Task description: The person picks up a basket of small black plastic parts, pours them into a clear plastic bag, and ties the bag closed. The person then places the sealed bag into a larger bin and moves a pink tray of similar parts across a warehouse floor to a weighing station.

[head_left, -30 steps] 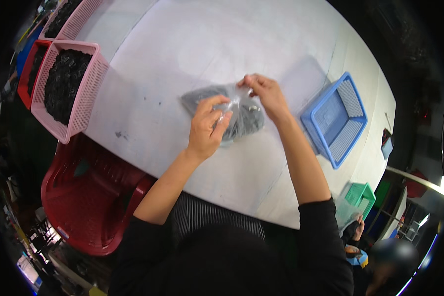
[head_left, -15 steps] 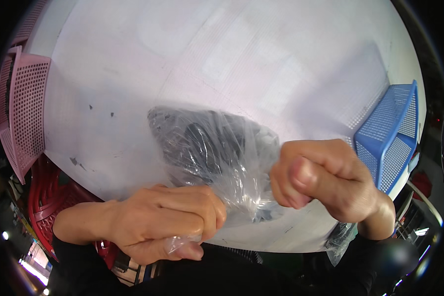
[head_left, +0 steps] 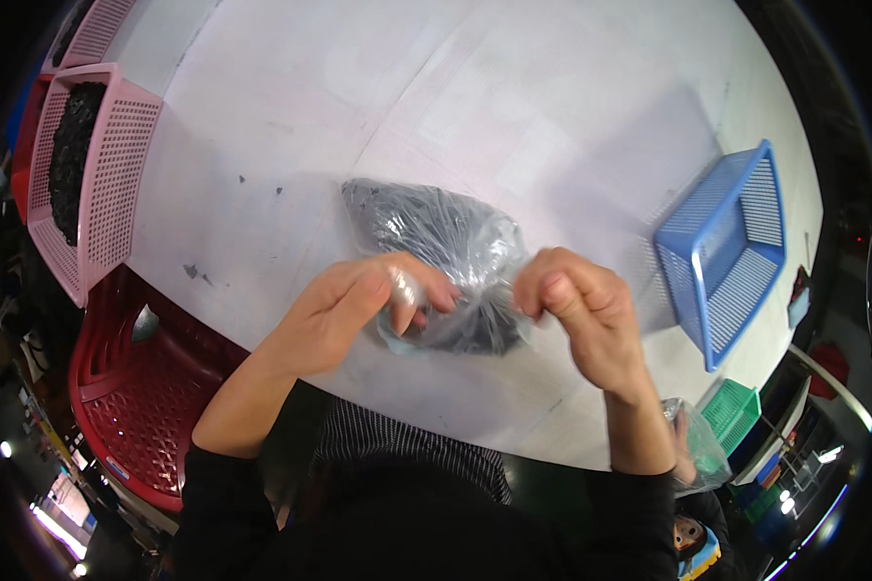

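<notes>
A clear plastic bag (head_left: 421, 228) with dark contents lies on the white table (head_left: 436, 107), its plastic gathered toward the near right side. My left hand (head_left: 344, 305) is closed at the bag's near left side. A shiny piece of clear plastic shows between its thumb and fingers, which are curled and partly blurred. At the bag's right side my right hand (head_left: 591, 315) is closed in a pinch, its fingertips on the edge of the plastic. What lies inside that pinch is mostly hidden.
A pink basket (head_left: 126, 165) holding black pieces stands at the left, above a red chair (head_left: 155, 416). On the right is a blue basket (head_left: 698, 257), with a green basket (head_left: 731, 412) nearer. Beside it is another clear bag (head_left: 707, 465) by someone's hand.
My view has shifted back, showing more of the chair and baskets. The left hand has turned from a fist with its back up to a thumb-up hold; the right hand stays closed by the bag.
</notes>
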Motion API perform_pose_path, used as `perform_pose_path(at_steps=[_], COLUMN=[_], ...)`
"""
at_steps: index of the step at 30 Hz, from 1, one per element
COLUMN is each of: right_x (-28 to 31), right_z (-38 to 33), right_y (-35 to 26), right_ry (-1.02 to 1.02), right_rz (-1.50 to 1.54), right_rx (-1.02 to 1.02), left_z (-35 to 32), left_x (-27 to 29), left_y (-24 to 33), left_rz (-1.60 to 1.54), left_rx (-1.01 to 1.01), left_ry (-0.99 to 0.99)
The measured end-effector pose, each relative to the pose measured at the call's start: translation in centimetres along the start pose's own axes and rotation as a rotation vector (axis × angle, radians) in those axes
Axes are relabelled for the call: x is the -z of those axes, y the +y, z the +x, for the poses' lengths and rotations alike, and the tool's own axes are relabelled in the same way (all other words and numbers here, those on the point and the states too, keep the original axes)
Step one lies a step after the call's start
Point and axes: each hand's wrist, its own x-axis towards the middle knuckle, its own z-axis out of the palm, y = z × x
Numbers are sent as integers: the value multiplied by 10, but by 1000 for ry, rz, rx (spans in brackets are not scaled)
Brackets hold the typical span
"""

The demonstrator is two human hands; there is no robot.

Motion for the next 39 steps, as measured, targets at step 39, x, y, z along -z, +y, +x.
perform_pose_path(at_steps=[39], right_x=[-88], right_z=[-120], right_y=[-125], right_ry=[286], right_rz=[-404], right_rx=[160], left_z=[-77], left_x=[-86], left_y=[84], left_rz=[131], left_rx=[211], left_ry=[18])
